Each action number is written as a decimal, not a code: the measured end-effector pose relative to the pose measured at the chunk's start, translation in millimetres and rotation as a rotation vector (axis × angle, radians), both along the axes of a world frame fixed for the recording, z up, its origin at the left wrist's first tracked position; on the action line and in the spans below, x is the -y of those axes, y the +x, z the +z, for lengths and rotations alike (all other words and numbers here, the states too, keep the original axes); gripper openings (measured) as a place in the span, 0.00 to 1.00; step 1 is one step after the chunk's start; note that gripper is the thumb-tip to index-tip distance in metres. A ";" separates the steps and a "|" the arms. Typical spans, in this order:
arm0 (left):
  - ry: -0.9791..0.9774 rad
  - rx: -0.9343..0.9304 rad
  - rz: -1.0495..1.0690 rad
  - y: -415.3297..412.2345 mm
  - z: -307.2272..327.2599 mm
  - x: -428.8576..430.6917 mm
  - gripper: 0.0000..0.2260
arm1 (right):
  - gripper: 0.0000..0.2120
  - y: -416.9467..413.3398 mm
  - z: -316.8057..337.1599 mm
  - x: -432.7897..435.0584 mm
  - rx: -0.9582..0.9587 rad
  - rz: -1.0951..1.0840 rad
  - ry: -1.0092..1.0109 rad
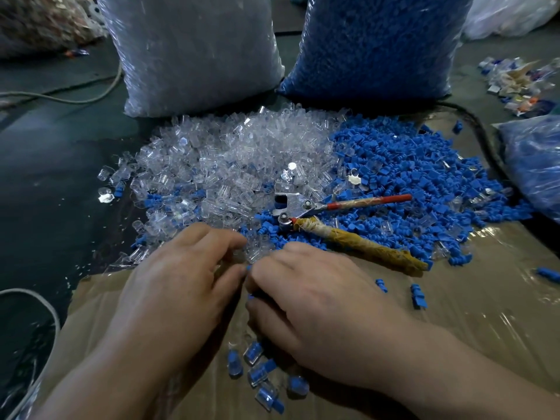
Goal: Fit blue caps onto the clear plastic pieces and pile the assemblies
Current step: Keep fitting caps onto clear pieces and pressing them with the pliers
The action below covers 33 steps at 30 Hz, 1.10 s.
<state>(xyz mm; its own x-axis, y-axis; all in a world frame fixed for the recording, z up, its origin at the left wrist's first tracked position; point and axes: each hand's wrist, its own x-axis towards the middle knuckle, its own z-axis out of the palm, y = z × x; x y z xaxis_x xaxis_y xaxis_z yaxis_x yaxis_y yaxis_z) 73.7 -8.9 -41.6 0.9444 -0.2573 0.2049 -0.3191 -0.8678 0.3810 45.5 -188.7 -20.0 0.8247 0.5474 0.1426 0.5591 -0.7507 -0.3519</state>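
Note:
A heap of clear plastic pieces [230, 165] lies ahead of me, with a heap of blue caps [418, 177] to its right. My left hand [178, 280] and my right hand [312, 292] meet at the heaps' near edge, fingers curled toward each other. The left fingers hold a clear piece [256, 253]. A bit of blue cap [249, 268] shows between the right fingertips. Most of both parts is hidden by the fingers. Several finished assemblies [257, 374] lie on the cardboard below my hands.
Crimping pliers [333, 219] with red and taped yellow handles lie on the caps. Behind stand a bag of clear pieces [194, 50] and a bag of blue caps [378, 47]. Cardboard under plastic film [469, 298] covers the near floor. Another blue bag [536, 165] sits right.

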 end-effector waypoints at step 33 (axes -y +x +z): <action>-1.342 -0.719 0.107 -8.4 14.7 19.1 0.08 | 0.06 0.1 -4.1 7.1 0.001 -0.156 0.615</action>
